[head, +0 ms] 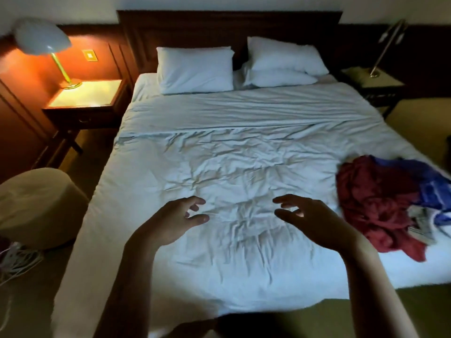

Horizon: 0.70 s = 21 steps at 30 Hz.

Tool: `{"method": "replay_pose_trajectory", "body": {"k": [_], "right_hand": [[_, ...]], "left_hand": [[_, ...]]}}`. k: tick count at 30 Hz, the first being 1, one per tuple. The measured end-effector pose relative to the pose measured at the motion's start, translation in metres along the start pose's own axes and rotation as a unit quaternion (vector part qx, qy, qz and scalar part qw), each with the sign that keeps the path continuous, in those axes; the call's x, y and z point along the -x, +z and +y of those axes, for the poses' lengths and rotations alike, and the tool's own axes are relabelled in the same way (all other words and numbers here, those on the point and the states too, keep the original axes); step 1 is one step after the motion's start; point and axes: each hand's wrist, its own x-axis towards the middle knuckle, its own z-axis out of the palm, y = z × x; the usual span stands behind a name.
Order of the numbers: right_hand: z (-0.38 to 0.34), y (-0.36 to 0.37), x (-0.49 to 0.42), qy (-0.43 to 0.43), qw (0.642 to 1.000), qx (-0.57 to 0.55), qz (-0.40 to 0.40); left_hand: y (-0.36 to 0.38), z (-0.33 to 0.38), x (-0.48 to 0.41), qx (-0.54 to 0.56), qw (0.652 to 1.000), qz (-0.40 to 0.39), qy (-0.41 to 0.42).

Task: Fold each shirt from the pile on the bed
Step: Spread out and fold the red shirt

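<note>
Hovering apart over the wrinkled bed sheet [219, 172], the left hand [170, 222] and right hand [310, 219] are held loosely spread, grasping nothing, probably readied for the shirt pile [390, 203] at the bed's right edge.

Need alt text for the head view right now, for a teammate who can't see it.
Both bare hands, left grip and right grip, hover open and empty over the wrinkled white bed. The unfolded shirt pile, red and blue, lies to their right near the bed's edge.
</note>
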Motion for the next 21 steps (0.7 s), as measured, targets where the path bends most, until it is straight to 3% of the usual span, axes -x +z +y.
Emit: {"method": "replay_pose_trajectory", "body": {"k": [11,16,21], "right_hand": [[0.126,-0.114,-0.091,0.012,1.000,0.015,0.005],[0.247,-0.163,-0.116,0.031,0.999,0.025,-0.021],[0.420,-0.203,-0.142,0.049,0.998,0.027,0.014]], "left_hand": [[0.037,0.110,-0.159,-0.028,0.998,-0.040,0.046],[0.105,0.164,-0.230,-0.045,0.993,-0.086,0.060],[0.232,0.215,-0.339,-0.045,0.988,-0.132,0.059]]}}
